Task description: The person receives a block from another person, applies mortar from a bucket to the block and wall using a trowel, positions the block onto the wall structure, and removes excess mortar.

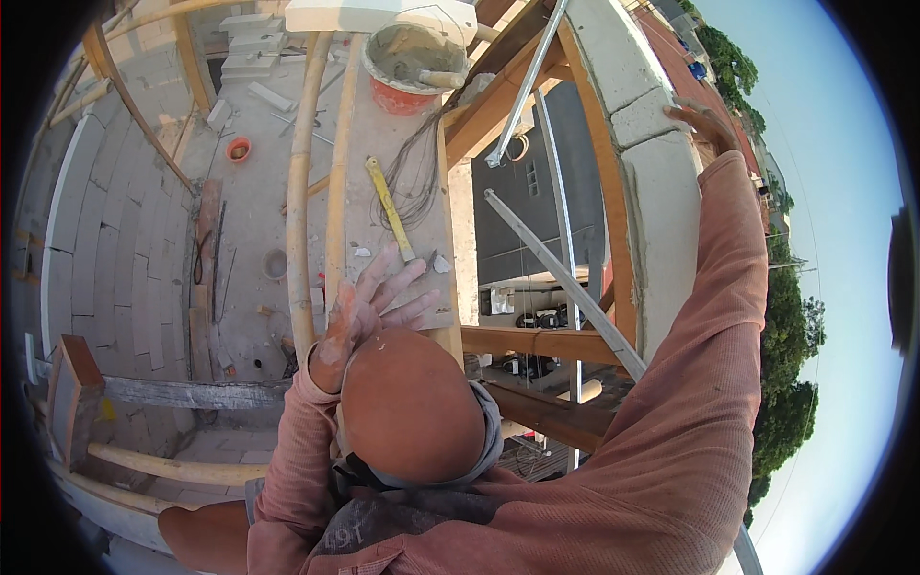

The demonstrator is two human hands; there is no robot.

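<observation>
My left hand point(376, 299), pale with dust, has its fingers spread just beyond my bare knee point(412, 402) and holds nothing. Beyond its fingertips a yellow bar-shaped tool point(388, 206), perhaps a spirit level, lies on a dusty board point(422, 287), with small white chips around it. Coiled thin wire point(419, 182) lies beside that tool. Stretched far out to the right, my right arm reaches a wall of pale blocks point(656, 192) with mortar joints. My right hand point(706, 125) rests at the wall's outer upper edge, its fingers extended and not wrapped around anything.
An orange-red bucket point(407, 91) of grey mortar stands at the board's far end. Bamboo poles point(302, 182) run along its left. Metal struts point(565, 278) and wooden beams point(546, 342) cross a drop to the ground. A small orange pot point(239, 149) sits on the floor below left.
</observation>
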